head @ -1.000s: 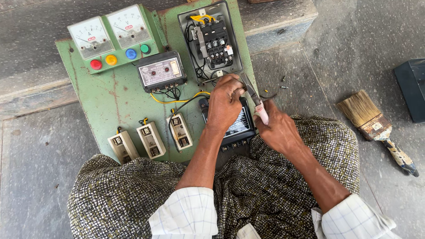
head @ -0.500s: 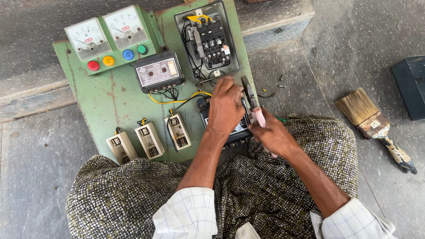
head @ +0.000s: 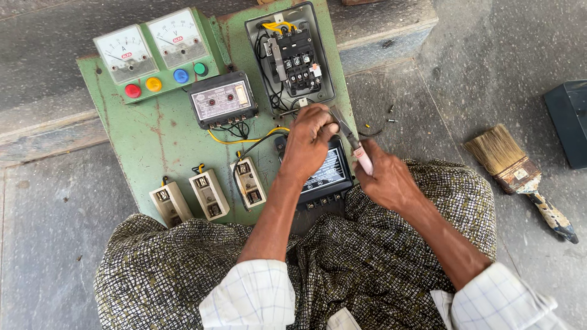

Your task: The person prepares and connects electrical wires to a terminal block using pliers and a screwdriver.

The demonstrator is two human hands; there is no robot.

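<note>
Slim metal pliers with pale pink handles point(head: 354, 143) gripped in right hand point(head: 386, 180), fingers closed round the handle, tip pointing up-left toward left hand point(head: 309, 140). Left hand fingers curled and pinched shut at the lower edge of the open grey contactor box with black block and yellow wires point(head: 290, 58); what they pinch is hidden. Both hands sit over a black rectangular meter with a pale faceplate point(head: 327, 174), low on the worn green metal panel board point(head: 147, 140). Board also carries two white analogue gauges point(head: 150, 44), red, yellow, blue and green round lamps point(head: 164, 79), a second black meter point(head: 221, 101), three cream fuse holders point(head: 208, 192). Board leans on a concrete step, its lower end on person's lap in checked olive cloth point(head: 183, 269). Worn paintbrush point(head: 516, 171) lies on concrete floor, well apart right, beside dark blue box point(head: 572, 119)
</note>
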